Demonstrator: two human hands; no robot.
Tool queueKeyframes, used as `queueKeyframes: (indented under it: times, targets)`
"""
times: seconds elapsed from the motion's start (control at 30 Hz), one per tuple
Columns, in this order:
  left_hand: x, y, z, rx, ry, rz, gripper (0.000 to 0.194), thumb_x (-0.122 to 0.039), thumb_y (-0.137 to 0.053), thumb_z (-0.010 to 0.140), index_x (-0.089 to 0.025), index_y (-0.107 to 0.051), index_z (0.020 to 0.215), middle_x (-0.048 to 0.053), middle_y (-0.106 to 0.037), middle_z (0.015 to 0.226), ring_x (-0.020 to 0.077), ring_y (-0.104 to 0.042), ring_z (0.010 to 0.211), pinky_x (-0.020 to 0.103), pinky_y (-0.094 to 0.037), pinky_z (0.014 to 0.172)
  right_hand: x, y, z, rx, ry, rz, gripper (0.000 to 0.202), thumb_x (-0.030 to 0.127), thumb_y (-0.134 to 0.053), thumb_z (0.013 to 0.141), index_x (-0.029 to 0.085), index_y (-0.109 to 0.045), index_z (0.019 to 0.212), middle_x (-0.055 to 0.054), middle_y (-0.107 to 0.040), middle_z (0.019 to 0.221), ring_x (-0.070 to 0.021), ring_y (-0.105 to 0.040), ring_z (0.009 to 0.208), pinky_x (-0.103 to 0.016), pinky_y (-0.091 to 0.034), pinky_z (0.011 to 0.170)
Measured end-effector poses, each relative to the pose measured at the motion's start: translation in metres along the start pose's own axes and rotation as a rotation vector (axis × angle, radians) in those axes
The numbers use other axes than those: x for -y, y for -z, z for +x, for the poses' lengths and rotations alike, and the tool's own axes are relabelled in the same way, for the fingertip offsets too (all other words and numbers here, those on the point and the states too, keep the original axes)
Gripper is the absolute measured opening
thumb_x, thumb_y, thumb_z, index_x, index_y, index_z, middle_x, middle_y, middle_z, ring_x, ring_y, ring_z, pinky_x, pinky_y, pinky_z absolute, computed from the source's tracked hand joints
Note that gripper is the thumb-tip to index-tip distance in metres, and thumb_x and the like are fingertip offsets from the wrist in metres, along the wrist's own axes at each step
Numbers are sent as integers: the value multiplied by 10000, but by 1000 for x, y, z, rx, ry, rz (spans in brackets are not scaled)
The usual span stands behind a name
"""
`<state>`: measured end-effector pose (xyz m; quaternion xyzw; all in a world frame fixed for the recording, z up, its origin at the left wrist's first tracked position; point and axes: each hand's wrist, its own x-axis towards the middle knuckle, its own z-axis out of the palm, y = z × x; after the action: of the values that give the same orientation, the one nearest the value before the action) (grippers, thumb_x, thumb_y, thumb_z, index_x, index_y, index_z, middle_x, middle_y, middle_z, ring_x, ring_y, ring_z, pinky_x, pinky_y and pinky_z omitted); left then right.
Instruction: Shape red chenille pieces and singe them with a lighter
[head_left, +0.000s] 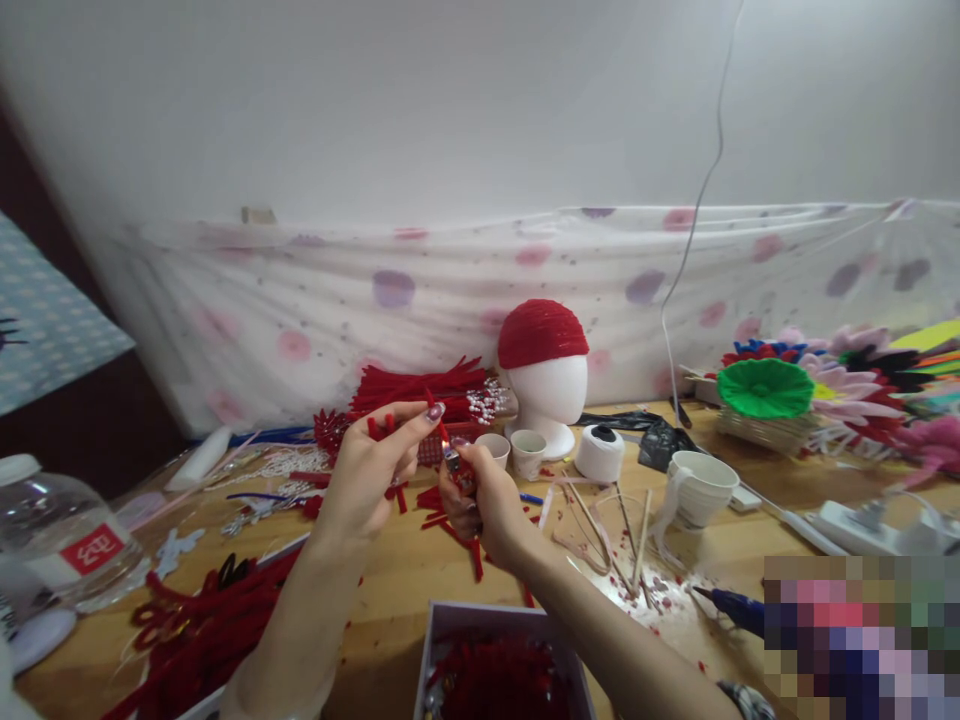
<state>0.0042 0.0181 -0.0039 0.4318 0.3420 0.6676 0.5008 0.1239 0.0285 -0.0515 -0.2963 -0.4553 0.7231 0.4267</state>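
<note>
My left hand pinches a short red chenille stem between thumb and fingertips. More short red pieces show between its other fingers. A lit lighter sits in my right hand, its small flame right at the lower end of the stem. The two hands are close together above the table, in front of a white foam head with a red wrapped cap. Loose red chenille pieces lie under the hands, and some are partly hidden by my right hand.
A box of red pieces stands in front. Red stems lie left, near a plastic bottle. Paper cups, a thread spool, a white mug, tweezers and a power strip stand or lie rightward.
</note>
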Motion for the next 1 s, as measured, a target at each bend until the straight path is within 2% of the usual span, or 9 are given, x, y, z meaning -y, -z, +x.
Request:
queueKeyframes:
  times: [0.13,0.33,0.43,0.6,0.73,0.9,1.0]
  targets:
    - [-1,-1,-1,-2,6,-2,365,-274,-917,477,-124,-692,721,-126,-366,415,-7,-220,345,152,-122,345,0,-2,0,-14,-20,7,461,445,-299,854,205,-368,467,76,-193,392,-60,-83,355,-200,-67,352]
    - [1,1,-1,-5,16,-12,360,-279,-927,485,-120,-707,722,-121,-371,413,-8,-221,350,142,-139,334,1,2,1,-33,7,29,537,590,-373,854,204,-386,480,81,-203,389,-55,-101,353,-199,-80,357]
    - [2,4,0,-1,9,-32,350,-290,-928,499,-124,-712,719,-121,-366,424,-10,-216,355,135,-149,330,3,7,3,-64,-4,64,550,611,-375,847,205,-361,477,84,-188,385,-55,-96,352,-199,-83,350]
    - [0,4,0,8,11,-48,345,-275,-932,480,-130,-711,702,-118,-367,417,-10,-208,352,131,-154,325,0,7,4,-9,-29,35,486,521,-337,840,202,-384,476,80,-201,376,-56,-88,349,-195,-77,345]
    - [0,1,-1,-8,23,-38,350,-267,-929,464,-135,-697,691,-122,-352,416,-7,-207,350,133,-146,323,-3,3,3,-36,-32,32,458,480,-334,823,204,-387,461,75,-195,379,-57,-92,344,-207,-66,354]
    - [0,1,0,7,3,-29,345,-277,-907,494,-140,-687,722,-120,-363,443,-2,-198,360,141,-138,331,1,6,4,27,30,-4,550,657,-449,775,211,-389,459,72,-194,392,-53,-109,352,-237,-59,369]
    - [-1,4,2,7,-12,3,329,-292,-881,523,-153,-673,737,-130,-334,437,8,-180,369,151,-126,342,15,17,2,3,117,18,590,729,-501,753,218,-400,474,71,-176,416,-58,-107,368,-251,-66,375]
